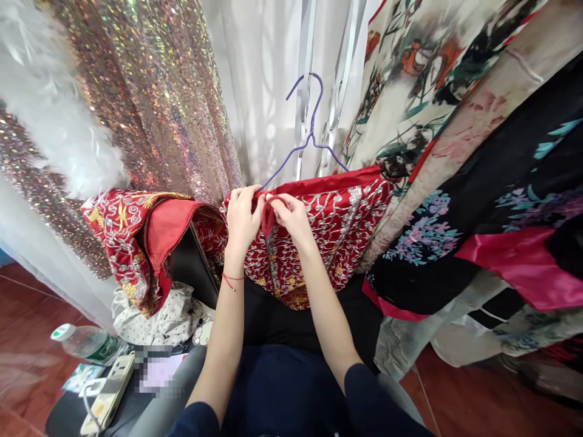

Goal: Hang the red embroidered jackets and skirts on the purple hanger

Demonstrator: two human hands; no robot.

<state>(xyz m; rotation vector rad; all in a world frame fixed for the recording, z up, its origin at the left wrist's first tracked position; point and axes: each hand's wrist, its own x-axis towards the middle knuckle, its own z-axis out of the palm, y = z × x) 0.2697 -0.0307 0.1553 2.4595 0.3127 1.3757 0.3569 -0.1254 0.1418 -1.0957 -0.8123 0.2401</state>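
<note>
Pinched fingers of both bare hands meet at the top edge of a red embroidered garment (344, 227), the left hand (243, 220) closed on its band near the left end and the right hand (292, 217) gripping a looped red strip (266, 229) just beside it. The garment hangs in front of the person, between the forearms and out to the right; its band runs lengthwise from left to right, climbing slightly rightward, while the silver-patterned cloth falls downward. The strip's small loop droops below the fingertips, its long axis nearly upright. Thumbs and fingers show little gap; whether the left thumb also touches the strip cannot be told. Above, a purple wire hanger (311, 136) points its hook upward, the hook's mouth facing left, its sloping arms reaching down to the band. At left lies a second red embroidered piece (169, 226), near a capped plastic bottle (88, 343).
</note>
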